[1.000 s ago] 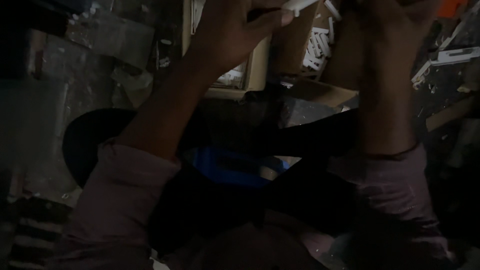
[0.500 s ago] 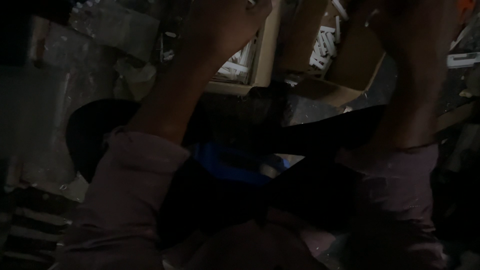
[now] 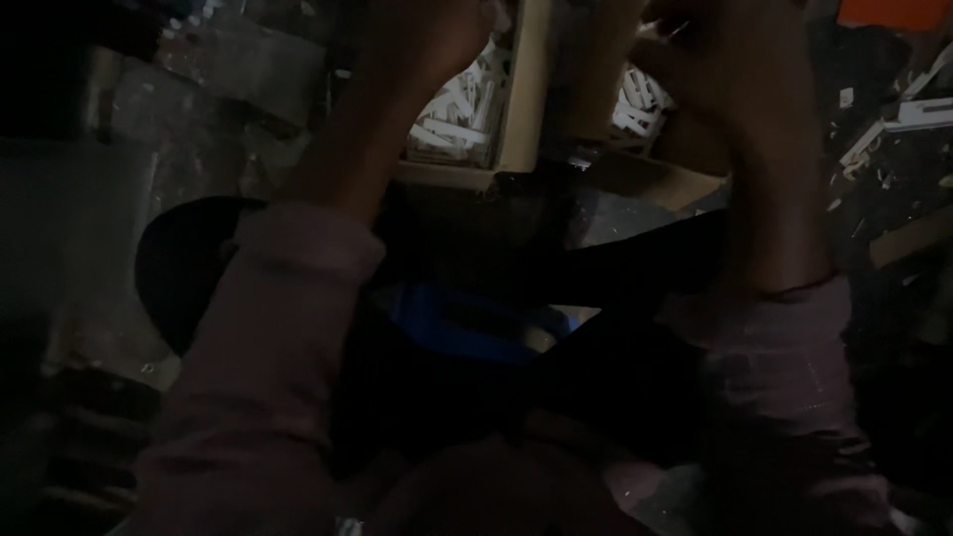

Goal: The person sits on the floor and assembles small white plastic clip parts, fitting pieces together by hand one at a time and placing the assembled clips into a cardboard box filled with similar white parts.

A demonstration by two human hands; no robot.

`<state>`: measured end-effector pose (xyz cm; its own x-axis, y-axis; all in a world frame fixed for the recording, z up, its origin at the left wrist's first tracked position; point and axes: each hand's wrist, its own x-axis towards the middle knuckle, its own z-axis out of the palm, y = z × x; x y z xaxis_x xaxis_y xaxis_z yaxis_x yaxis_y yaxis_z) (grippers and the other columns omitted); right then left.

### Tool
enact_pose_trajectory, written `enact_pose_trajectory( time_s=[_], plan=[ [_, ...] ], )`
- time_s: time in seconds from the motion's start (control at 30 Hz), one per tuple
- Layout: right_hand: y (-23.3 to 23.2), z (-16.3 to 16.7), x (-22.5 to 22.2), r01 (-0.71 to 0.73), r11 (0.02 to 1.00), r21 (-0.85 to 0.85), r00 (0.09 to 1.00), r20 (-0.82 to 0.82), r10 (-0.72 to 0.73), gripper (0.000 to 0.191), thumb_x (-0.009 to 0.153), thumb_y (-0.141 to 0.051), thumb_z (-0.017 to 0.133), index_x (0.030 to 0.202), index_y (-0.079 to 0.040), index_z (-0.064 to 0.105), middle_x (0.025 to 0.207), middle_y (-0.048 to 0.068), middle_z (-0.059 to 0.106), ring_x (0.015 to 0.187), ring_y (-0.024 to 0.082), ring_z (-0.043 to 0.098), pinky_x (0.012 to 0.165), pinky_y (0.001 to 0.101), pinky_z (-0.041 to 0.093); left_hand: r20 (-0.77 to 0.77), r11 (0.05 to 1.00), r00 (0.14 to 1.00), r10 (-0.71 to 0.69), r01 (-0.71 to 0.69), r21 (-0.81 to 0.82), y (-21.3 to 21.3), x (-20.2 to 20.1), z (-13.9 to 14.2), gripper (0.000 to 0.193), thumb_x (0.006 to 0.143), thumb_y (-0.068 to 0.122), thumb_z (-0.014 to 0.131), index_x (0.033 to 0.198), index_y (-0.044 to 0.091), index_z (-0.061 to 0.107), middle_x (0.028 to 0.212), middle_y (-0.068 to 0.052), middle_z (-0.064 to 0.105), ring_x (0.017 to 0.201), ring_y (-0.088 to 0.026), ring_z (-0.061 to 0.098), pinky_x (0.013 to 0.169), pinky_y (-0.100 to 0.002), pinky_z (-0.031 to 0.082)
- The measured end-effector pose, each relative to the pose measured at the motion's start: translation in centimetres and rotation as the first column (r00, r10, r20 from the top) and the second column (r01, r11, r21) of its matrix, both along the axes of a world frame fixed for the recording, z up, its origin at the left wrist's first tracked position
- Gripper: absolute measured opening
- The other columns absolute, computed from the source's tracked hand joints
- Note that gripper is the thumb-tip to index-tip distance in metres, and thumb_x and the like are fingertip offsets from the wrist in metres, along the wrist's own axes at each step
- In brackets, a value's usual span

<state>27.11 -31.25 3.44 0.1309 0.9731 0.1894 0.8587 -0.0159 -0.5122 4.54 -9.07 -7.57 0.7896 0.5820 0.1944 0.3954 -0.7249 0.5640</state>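
Darkness is covering most of the scene. Left of the cardboard box (image 3: 516, 119), the left hand (image 3: 427, 40) is reaching up past the frame's top edge, grip impossible to tell. White sticks (image 3: 452, 114) are lying inside the box. Right of it, the right hand (image 3: 725, 69) is curling, its hold unclear.

Pale pink sleeves (image 3: 268, 397), white sticks (image 3: 452, 109) (tan box (image 3: 521, 89)), blue tub (image 3: 476, 323).
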Motion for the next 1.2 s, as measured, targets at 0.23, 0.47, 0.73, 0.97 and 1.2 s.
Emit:
enact_pose_trajectory(
  time_s=[0.23, 0.47, 0.73, 0.97, 1.2],
  plan=[
    [0.0, -1.1, -1.4, 0.100, 0.992, -0.070, 0.974, 0.212, -0.083, 0.037, 0.106, -0.037, 0.085, 0.127, -0.007, 0.078, 0.104, 0.016, 0.078, 0.077, 0.030, 0.072, 0.064, 0.0457, 0.058, -0.506, 0.935, 0.861, -0.052, 0.220, 0.279, 0.7, 0.3, -1.5, 0.020, 0.106, 0.009, 0.068, 0.086, 0.006, 0.070, 0.077, -0.020, 0.061, 0.064, -0.030, 0.058, 0.060, -0.047, 0.050],
    [0.1, -1.6, -2.4, 0.103, 0.988, -0.113, 0.989, 0.121, -0.089, 0.029, 0.108, -0.039, 0.081, 0.125, -0.015, 0.081, 0.090, 0.010, 0.077, 0.069, 0.024, 0.072, 0.062, 0.0415, 0.058, -0.438, 0.872, 0.898, 0.040, 0.182, 0.455, -1.8, -1.2, 0.5, 0.008, 0.088, 0.012, 0.077, 0.094, 0.014, 0.082, 0.112, -0.012, 0.070, 0.110, -0.033, 0.065, 0.087, -0.058, 0.056],
    [0.5, -1.5, -2.7, 0.079, 0.994, -0.069, 0.987, 0.144, -0.068, 0.039, 0.107, -0.045, 0.084, 0.124, -0.010, 0.080, 0.095, 0.012, 0.077, 0.076, 0.024, 0.075, 0.065, 0.0401, 0.060, -0.483, 0.857, 0.874, 0.053, 0.208, 0.471, -1.6, 0.6, -2.0, 0.010, 0.088, 0.012, 0.077, 0.096, 0.008, 0.081, 0.118, -0.015, 0.071, 0.116, -0.033, 0.063, 0.098, -0.054, 0.052],
    [0.6, -1.1, -2.9, 0.086, 0.985, -0.147, 0.994, 0.083, -0.074, 0.032, 0.105, -0.041, 0.083, 0.118, -0.012, 0.081, 0.093, 0.011, 0.077, 0.077, 0.024, 0.075, 0.066, 0.0412, 0.060, -0.343, 0.980, 0.932, -0.120, 0.167, 0.111, 1.4, 0.3, -3.7, 0.008, 0.093, 0.008, 0.082, 0.097, 0.004, 0.077, 0.092, -0.018, 0.072, 0.081, -0.032, 0.071, 0.072, -0.049, 0.060],
    [0.7, -0.7, -3.0, 0.006, 1.000, -0.007, 1.000, 0.000, -0.006, 0.025, 0.105, -0.031, 0.080, 0.116, -0.008, 0.079, 0.105, 0.012, 0.078, 0.087, 0.025, 0.077, 0.068, 0.0404, 0.060, 0.172, 0.903, 0.978, -0.117, 0.177, -0.391, 4.7, 0.5, -3.0, 0.020, 0.090, 0.021, 0.085, 0.101, 0.007, 0.077, 0.092, -0.013, 0.074, 0.079, -0.029, 0.071, 0.069, -0.048, 0.059]
  ],
)
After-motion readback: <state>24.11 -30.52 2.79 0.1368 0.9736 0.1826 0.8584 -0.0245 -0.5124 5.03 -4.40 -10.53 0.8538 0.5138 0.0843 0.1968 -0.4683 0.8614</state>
